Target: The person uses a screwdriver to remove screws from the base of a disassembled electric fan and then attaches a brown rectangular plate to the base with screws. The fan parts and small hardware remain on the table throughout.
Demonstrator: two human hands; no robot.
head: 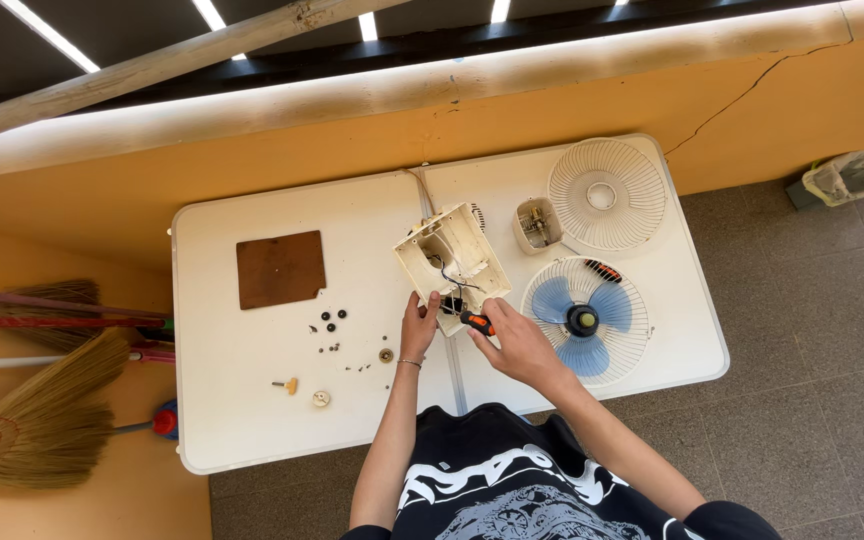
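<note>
Fan housing [451, 262], a cream plastic box with its open side up and black wires showing inside, lies near the middle of the white bench [252, 420], its near corner between both hands. The fingers [430, 301] of the left hand [418, 328] are curled over that near edge, thumb and fingertips pinching the wall so the box is steadied against the bench. The fingers of the right hand [517, 345] are closed around an orange-and-black screwdriver [476, 322], its tip pointing left into the corner of the housing; the tip itself is too small to make out.

As a judgement, the work goes best if the left hand presses the housing flat so it cannot twist, while the driver stays in line with the screw and is turned slowly, keeping the wires out from under the tip. Any freed screw belongs with the small black screws [330, 320] already lying on the bench to the left.

Outward from the fingers: the left wrist is straight with a thin bracelet, forearm running almost directly away from the body. The right wrist bends inward, forearm angling in from the right, elbow out. Beside the right hand lie the blue fan blade in its guard [584, 320], the front grille [607, 194] and a brown board [280, 268].
</note>
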